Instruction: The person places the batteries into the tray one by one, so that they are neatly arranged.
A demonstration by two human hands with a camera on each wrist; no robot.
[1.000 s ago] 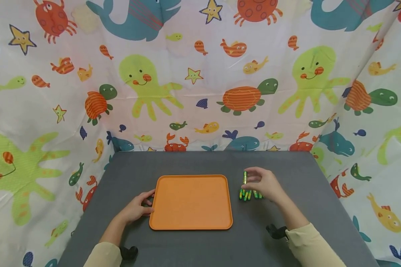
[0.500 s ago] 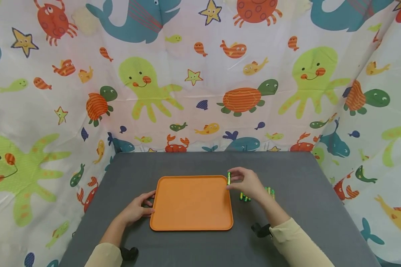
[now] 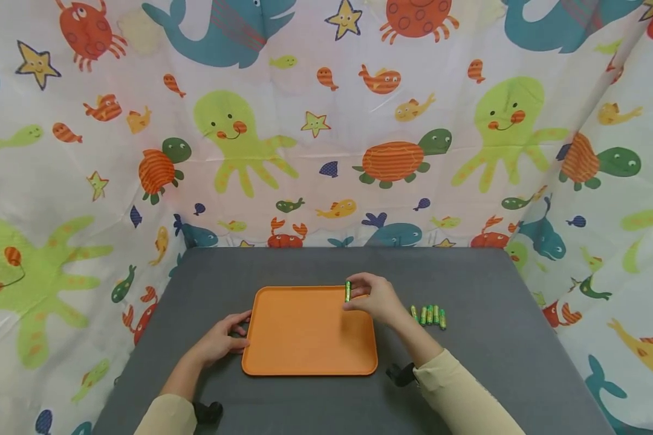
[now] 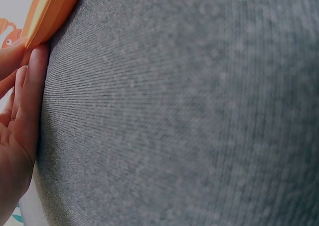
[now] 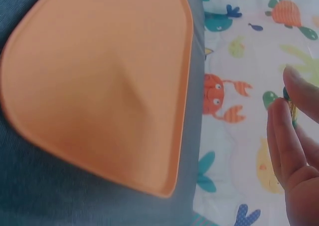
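My right hand pinches a green battery upright between fingertips and thumb, above the right part of the orange tray. In the right wrist view, the fingers mostly hide this battery, and a soft shadow falls on the tray floor. My left hand rests at the tray's left edge. Its fingertips and thumb touch the rim there, as the left wrist view also shows at the tray's edge. Several more green batteries stand in a loose row on the table, right of the tray.
A dark grey cloth-covered table bears everything. Behind it and along both sides hangs a white curtain printed with sea animals. Black wrist straps or mounts stick out near the sleeves.
My right hand has carried the battery leftward from the group beside the tray to over the tray's right side. The left hand and the tray have stayed put.
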